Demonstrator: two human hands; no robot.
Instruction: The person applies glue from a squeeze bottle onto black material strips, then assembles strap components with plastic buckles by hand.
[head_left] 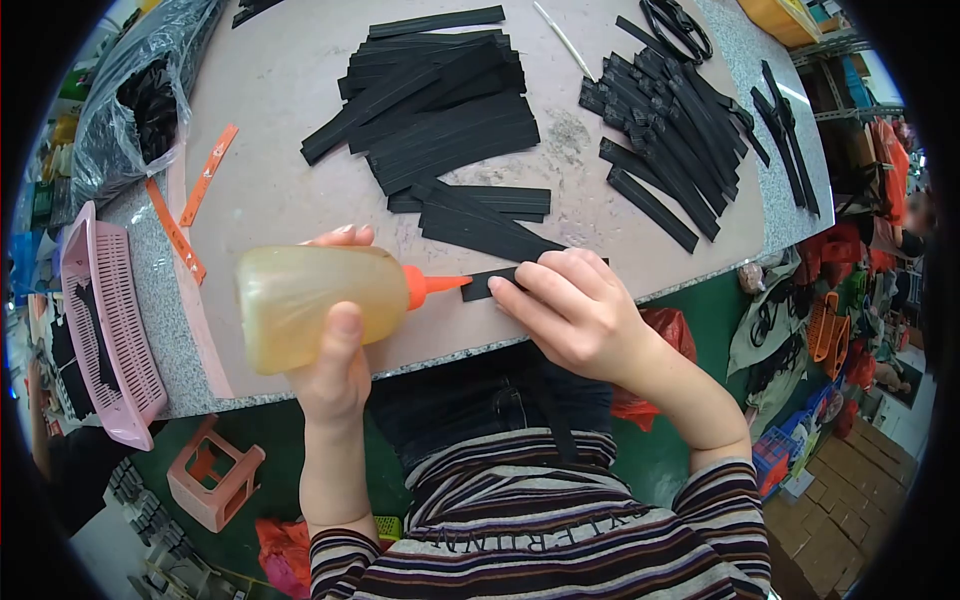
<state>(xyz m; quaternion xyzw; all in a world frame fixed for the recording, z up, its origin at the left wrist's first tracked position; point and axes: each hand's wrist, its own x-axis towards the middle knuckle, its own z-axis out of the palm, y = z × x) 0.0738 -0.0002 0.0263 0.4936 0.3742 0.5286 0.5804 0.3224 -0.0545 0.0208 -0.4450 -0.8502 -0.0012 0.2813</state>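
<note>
My left hand (340, 345) is wrapped round a squeeze bottle (300, 300) of yellowish liquid, tipped on its side. Its orange nozzle (440, 285) points right, and the tip meets the left end of a black strip (482, 284) on the table. My right hand (570, 305) pinches that strip a little to the right of the nozzle and covers part of it. Just beyond my hands, loose black strips (480, 220) overlap one another. Farther back lies a large pile of flat black strips (450, 110). To the right is a heap of folded black strips (670, 130).
Two orange strips (208, 175) lie at the table's left, near a plastic bag (150, 100) with black material. A pink basket (125, 330) sits at the left edge. A white stick (563, 38) lies at the back. Below stands a pink stool (215, 475).
</note>
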